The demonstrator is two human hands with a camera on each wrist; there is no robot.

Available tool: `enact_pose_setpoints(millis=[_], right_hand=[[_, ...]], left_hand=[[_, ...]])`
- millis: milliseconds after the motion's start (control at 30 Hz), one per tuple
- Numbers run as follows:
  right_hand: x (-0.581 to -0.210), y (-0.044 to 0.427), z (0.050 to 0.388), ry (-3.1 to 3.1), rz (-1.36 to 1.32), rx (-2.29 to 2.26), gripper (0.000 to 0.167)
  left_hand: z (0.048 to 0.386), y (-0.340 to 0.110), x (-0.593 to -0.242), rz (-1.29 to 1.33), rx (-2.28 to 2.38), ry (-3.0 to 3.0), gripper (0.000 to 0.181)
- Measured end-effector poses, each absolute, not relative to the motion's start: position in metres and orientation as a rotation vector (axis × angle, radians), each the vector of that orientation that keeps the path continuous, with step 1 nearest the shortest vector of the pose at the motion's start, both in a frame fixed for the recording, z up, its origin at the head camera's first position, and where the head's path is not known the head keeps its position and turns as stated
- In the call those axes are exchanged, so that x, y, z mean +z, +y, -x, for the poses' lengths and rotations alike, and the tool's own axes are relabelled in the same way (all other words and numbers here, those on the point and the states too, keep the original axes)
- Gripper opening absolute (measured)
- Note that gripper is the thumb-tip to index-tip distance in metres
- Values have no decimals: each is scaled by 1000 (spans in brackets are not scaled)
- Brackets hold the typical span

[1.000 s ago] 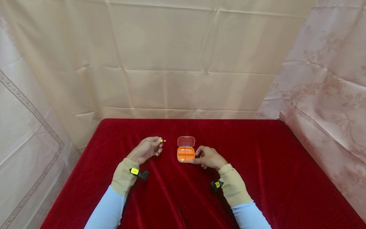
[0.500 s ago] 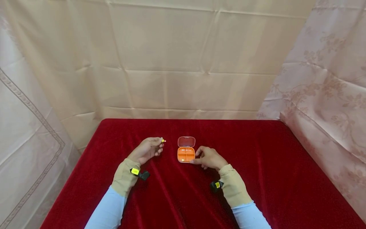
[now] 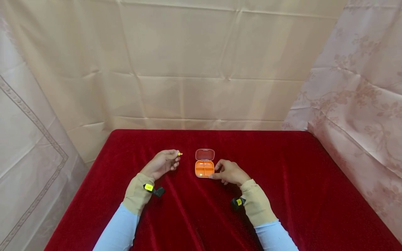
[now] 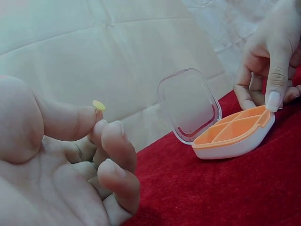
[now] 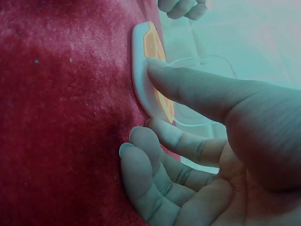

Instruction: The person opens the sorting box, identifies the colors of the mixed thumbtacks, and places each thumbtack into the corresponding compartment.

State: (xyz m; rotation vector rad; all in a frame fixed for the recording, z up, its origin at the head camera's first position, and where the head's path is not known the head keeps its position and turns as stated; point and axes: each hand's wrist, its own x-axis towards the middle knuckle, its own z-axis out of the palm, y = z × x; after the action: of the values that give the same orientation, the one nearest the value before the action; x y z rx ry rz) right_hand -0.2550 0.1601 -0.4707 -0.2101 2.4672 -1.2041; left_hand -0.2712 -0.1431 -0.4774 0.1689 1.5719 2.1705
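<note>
My left hand (image 3: pixel 161 164) pinches a small yellow disc (image 4: pixel 98 105) between thumb and index finger, held up left of the box. A reddish bit shows just under the disc in the left wrist view; its kind is unclear. An orange and white pill box (image 3: pixel 205 168) stands with its clear lid (image 4: pixel 190 106) raised, and dividers split it into compartments. One small yellow piece (image 3: pixel 201 174) lies in the near left compartment. At the box's right side, my right hand (image 3: pixel 231 172) grips it, thumb on the near right corner and index finger against the side; the other fingers curl below.
Dark red velvet cloth (image 3: pixel 267 150) covers the table under the box. A beige curtain (image 3: pixel 188 62) hangs behind the far edge, with patterned light cloths at left and right. Each wrist carries a small black camera (image 3: pixel 158 191) on a tan cuff.
The left hand has shifted very slightly right, and the yellow disc sits a little nearer the reddish bit than a second ago. The right hand and pill box keep their places.
</note>
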Motion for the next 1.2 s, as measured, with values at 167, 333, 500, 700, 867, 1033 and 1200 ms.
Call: enact_pose_setpoints(millis=[167,333,500,700,867,1033,1200], right_hand=[[-470,161,254,2461,196,-1187,34],[-469,161,254,2464,203,-1192,34],[-469,160,254,2469,207,-1194,33],[-470,160,254,2472,204,-1192,33],[-469,160,254,2475,210,-1194,33],[-470,159,254,2471,208,-1192,33],[-469,160,254,2472,208,-1193,33]], left_hand=[[272,-141,-478,-156,2167,1577,26],[271,-140,-478,-145,2158,1601,25],[271,-138,-478,-137,2145,1654,21],[272,-131,-479,-158,2034,1871,19],[271,-126,-479,-198,1968,1949,26],[270,-127,-480,-198,1964,1955,28],[270,-125,-479,-198,1960,1964,29]])
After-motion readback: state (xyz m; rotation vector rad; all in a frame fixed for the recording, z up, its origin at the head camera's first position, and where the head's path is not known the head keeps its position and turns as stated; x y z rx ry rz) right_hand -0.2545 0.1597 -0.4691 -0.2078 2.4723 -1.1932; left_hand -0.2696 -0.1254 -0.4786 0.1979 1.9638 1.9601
